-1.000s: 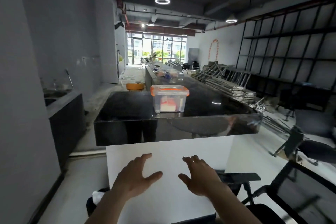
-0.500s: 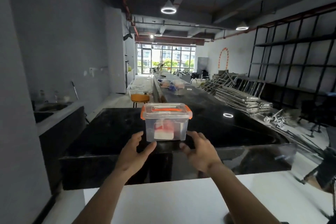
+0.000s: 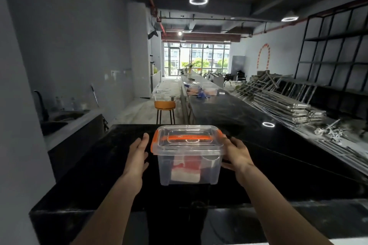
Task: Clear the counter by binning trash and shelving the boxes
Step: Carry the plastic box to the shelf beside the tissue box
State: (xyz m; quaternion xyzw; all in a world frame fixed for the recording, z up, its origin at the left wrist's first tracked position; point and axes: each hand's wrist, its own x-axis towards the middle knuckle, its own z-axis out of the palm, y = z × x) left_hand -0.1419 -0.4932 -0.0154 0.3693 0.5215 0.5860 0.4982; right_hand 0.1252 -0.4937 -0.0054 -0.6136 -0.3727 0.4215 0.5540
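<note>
Hands closed in on clear box [image 3: 189, 157] since a second ago, when both hovered low over a white surface. Box at lower centre of frame, standing on black table [image 3: 278, 155] near its front edge; orange-latched lid on, red and white contents inside. Left hand [image 3: 138, 155] flat beside left wall, fingers [image 3: 143, 141] straight and pressed together, a sliver of gap showing, not yet touching. Right hand [image 3: 237, 155] curled against right wall, apparently in contact. Two-handed lift about to begin, by the look of it. Black shelving [image 3: 334, 49] at upper right: likely destination. Distant clutter further along, centre frame.
</note>
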